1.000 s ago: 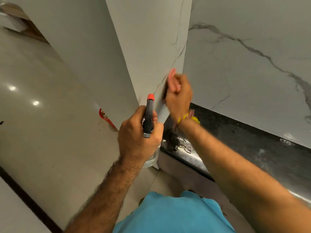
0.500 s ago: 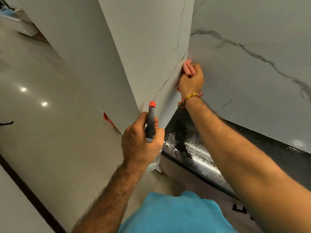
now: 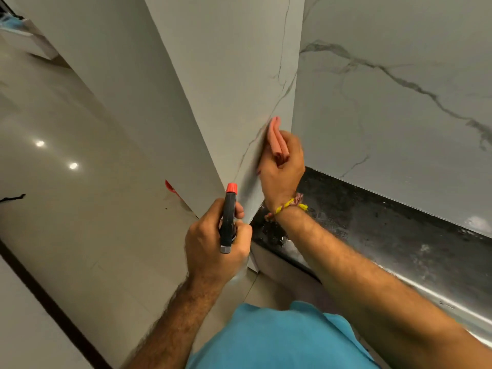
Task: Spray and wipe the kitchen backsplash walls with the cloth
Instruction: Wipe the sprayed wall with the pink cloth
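Observation:
My right hand (image 3: 285, 166) presses a folded pink cloth (image 3: 277, 138) flat against the side marble wall panel (image 3: 239, 89), close to the inner corner where it meets the veined back wall (image 3: 399, 115). My left hand (image 3: 215, 235) grips a spray bottle (image 3: 229, 222) with a black head and a red nozzle, held upright just in front of the panel's lower edge. The bottle's body is hidden under my hand.
A wet black stone countertop (image 3: 386, 235) runs along the foot of the back wall to the right. A glossy beige floor (image 3: 66, 195) lies to the left, with a small red object (image 3: 170, 186) by the panel's base.
My right hand has slid the cloth down and slightly left along the side panel, away from the corner. My left hand and the bottle have barely moved.

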